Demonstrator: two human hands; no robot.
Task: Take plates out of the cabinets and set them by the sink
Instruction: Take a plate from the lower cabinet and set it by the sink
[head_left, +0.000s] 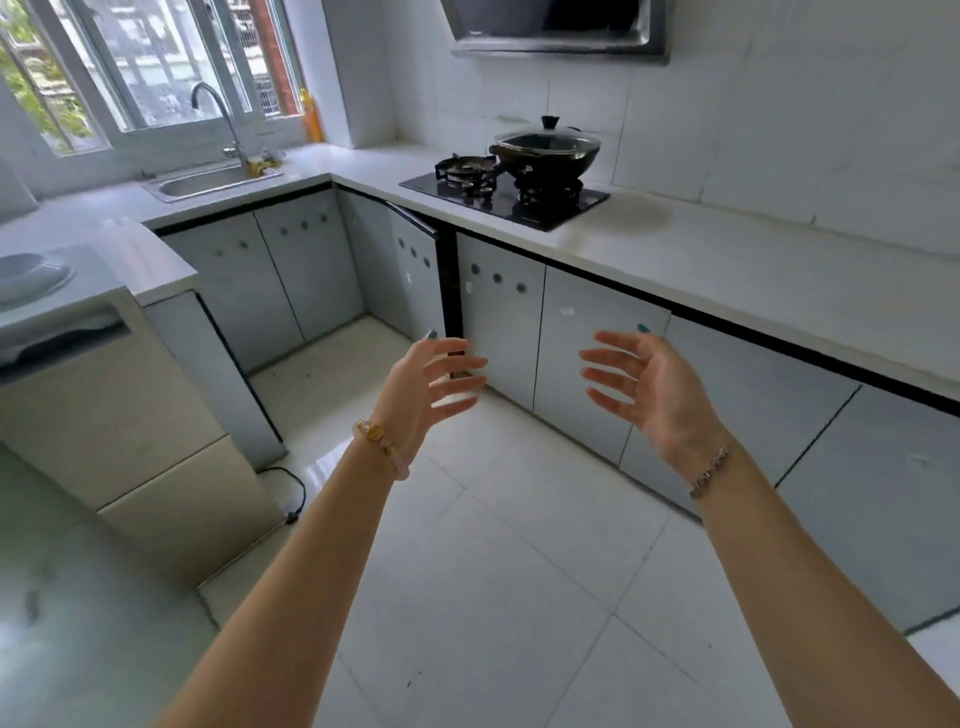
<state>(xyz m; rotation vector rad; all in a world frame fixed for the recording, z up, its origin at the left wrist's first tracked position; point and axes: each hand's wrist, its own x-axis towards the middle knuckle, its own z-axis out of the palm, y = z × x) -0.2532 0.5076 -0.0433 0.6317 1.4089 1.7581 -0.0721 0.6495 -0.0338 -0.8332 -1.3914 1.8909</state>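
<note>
A: Hands?
B: Left hand and right hand both spread wide, empty, palms facing. Probably readied for a stack.
A: Plates?
B: One white plate at 9 o'clock on the desk. Cabinet door ajar at 11, sink at 10.

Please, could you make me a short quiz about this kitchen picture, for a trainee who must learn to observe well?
1. True or false: the left hand and the right hand each hold a plate.
2. What stands on the stove? A) a kettle B) a lidded wok C) a stack of plates
3. Which lower cabinet door stands ajar?

Key
1. False: both hands are open and empty.
2. B
3. The door beside the corner, below the stove's left end.
</note>
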